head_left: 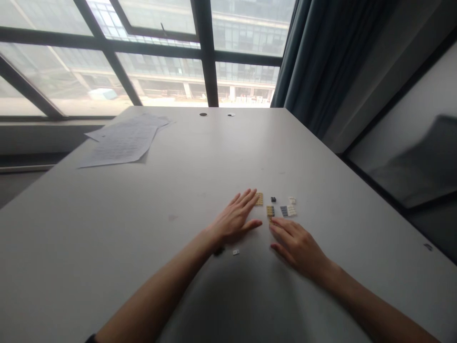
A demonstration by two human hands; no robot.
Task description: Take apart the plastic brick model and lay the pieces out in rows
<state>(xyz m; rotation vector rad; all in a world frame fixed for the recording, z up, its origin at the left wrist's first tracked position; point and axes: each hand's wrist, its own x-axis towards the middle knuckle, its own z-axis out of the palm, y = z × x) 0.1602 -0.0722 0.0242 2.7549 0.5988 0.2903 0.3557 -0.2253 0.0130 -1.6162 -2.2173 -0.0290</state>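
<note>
L. hand [237,216]: grip released, fingers extending flat; tan studded plastic plate [260,199] is sitting at fingertips, partly hidden. R. hand [298,243]: fingertips are meeting sm. yellowish plastic piece [270,220]; can't tell whether grip is clenching it. Tan-and-grey studded plastic block [270,210] is lying just beyond, on white tabletop [200,166].

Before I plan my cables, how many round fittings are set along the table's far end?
2: a dark round fitting, and a partly white round fitting to its right, both near the far end of the table. The papers could hide another.
</note>
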